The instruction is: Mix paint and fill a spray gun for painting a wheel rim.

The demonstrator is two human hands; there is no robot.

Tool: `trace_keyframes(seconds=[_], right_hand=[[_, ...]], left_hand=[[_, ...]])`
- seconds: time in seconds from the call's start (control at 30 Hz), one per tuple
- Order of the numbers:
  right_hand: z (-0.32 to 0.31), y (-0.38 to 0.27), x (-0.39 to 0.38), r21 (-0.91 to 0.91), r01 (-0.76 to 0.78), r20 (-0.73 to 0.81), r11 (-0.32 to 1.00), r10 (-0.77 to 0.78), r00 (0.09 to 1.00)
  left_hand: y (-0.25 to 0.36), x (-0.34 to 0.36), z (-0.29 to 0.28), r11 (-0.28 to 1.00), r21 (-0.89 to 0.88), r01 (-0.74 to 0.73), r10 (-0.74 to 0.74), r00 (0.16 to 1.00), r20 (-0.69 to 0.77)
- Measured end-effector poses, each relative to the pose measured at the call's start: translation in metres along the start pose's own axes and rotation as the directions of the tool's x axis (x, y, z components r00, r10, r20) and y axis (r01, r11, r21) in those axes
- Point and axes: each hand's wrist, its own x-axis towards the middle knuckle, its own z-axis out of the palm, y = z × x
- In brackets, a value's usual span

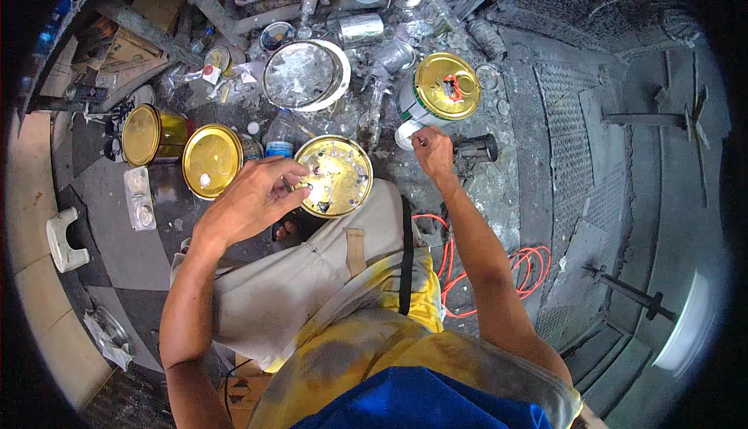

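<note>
My left hand [253, 199] hovers at the left edge of a round gold lid [335, 173] spotted with paint. Its thumb and fingers are curled toward each other; what they hold, if anything, is too small to make out. Farther right, my right hand [434, 152] pinches a small white round thing [405, 134], beside a metal paint can [446, 90] with a gold top and an orange-red mark. A dark cup-like container [477, 148] lies just right of that hand. Behind the gold lid stands a clear plastic bottle [280, 134] with a blue label.
Two gold-topped cans [142, 134] [212, 162] stand at the left. Farther back is a large paint-crusted pail [305, 76], with silver-coated tins [361, 29] beyond. An orange-red cable [531, 269] coils on the floor at right. A white stool-like piece [66, 240] is at far left.
</note>
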Motion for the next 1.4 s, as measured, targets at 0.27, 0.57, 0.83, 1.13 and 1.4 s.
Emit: trace_keyframes(seconds=[0.27,0.57,0.83,1.13,1.4], right_hand=[[0.019,0.030,-0.009,0.218,-0.220,-0.199,0.951,0.264,0.944],[0.040,0.040,0.002,0.151,-0.386,-0.171,0.910,0.409,0.897],[0.034,0.050,-0.003,0.109,-0.296,-0.124,0.949,0.309,0.943],[0.024,0.052,-0.008,0.118,-0.349,-0.060,0.930,0.357,0.932],[0.038,0.067,-0.005,0.051,-0.322,-0.053,0.945,0.324,0.945]], left_hand=[[0.003,0.002,-0.002,0.999,0.012,0.050,-0.051,0.998,0.022],[-0.003,0.004,0.000,0.999,-0.015,0.029,-0.029,1.000,0.000],[-0.003,0.005,0.002,0.999,-0.003,0.032,-0.032,0.999,0.014],[-0.005,0.007,0.002,1.000,-0.007,0.023,-0.023,0.999,0.048],[-0.004,0.008,0.003,1.000,-0.013,0.006,-0.005,0.999,0.037]])
